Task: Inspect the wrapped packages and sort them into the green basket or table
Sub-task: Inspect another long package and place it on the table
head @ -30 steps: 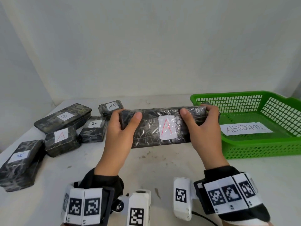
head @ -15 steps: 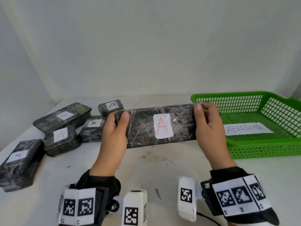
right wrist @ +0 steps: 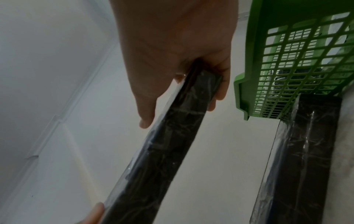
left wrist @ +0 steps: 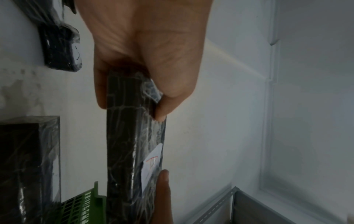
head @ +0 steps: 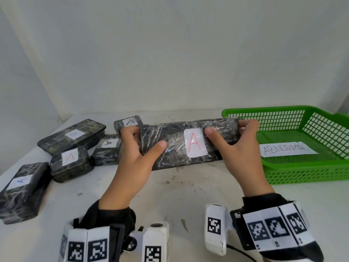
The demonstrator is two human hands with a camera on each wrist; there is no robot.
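I hold a long package (head: 175, 142) wrapped in dark plastic film level above the table, its white label with a red A (head: 194, 146) facing me. My left hand (head: 145, 138) grips its left end, thumb across the front. Thumb in front beside the label and fingers behind, my right hand (head: 230, 129) grips the right end. The left wrist view shows the package (left wrist: 130, 151) end-on in my left hand (left wrist: 130, 110). In the right wrist view it (right wrist: 162, 159) runs away from my right hand (right wrist: 181, 112). The green basket (head: 302, 173) stands at the right.
A paper reading ABNORMAL (head: 287, 149) lies in the basket. Several wrapped packages sit at the left: one marked B (head: 73, 134), others marked A (head: 69, 157) (head: 20, 180). Another long package (right wrist: 302, 159) lies on the table beside the basket corner (right wrist: 287, 75).
Both thumbs have slid inward over the front of the package, the right one now beside the label. The package has tipped slightly towards me.
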